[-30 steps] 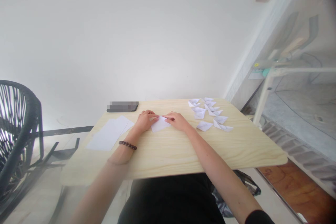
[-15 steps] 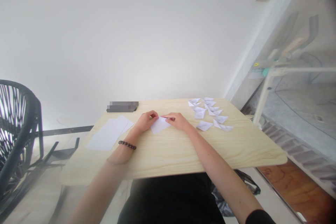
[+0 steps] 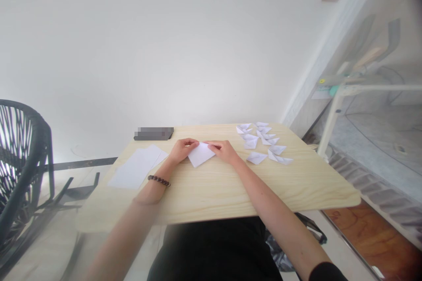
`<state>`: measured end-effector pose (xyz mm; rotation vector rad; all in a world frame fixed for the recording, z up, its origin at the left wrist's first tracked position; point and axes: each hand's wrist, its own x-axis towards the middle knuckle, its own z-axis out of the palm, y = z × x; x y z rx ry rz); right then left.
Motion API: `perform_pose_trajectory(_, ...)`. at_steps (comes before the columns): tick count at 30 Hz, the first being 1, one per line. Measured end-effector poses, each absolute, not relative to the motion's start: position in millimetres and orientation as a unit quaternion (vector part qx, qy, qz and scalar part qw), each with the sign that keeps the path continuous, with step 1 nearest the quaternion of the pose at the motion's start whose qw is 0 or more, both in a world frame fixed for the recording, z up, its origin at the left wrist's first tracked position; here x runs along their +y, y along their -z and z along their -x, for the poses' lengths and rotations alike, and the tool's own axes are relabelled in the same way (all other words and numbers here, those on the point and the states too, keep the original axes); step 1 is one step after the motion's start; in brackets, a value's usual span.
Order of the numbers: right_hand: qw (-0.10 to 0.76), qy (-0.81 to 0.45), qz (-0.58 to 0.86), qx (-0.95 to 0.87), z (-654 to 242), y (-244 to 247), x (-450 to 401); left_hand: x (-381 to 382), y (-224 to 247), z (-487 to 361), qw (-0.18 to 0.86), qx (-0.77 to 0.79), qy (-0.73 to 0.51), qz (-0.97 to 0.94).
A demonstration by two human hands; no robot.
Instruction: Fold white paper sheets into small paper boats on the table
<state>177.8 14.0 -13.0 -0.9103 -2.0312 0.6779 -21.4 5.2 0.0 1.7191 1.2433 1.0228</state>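
Observation:
A small piece of folded white paper [image 3: 201,155] is between my hands over the middle of the table, one corner pointing toward me. My left hand [image 3: 183,149] pinches its left upper edge between thumb and fingers. On the opposite side my right hand [image 3: 224,151] grips the right upper edge, thumb on top. The fingertips partly cover the paper's far edge. To the right lie several folded paper boats [image 3: 257,157], grouped in loose rows. White paper sheets [image 3: 133,169] lie flat left of my left hand, overlapping each other.
A dark object [image 3: 153,134], blurred out by pixels, sits at the table's far left. The pale wooden table [image 3: 211,197] backs onto a white wall [image 3: 198,52]. A dark woven chair [image 3: 24,162] stands left, and a white metal frame [image 3: 329,118] stands right.
Both hands have shifted slightly on the folded paper, with the right fingers drawn in more. More of the paper's surface shows now. The boats and sheets have stayed put.

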Motion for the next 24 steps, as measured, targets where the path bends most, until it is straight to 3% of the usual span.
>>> perform_pose_trajectory(13,0.369,-0.249,0.329,-0.833,-176.8,13.5,13.2,10.2,4.6,24.1,0.497,0.478,-0.411,-0.597)
perform_pose_trajectory(24,0.357,-0.24,0.321,-0.844,-174.9,10.8,13.4,7.2,0.8,22.4,0.494,0.495,-0.399,-0.594)
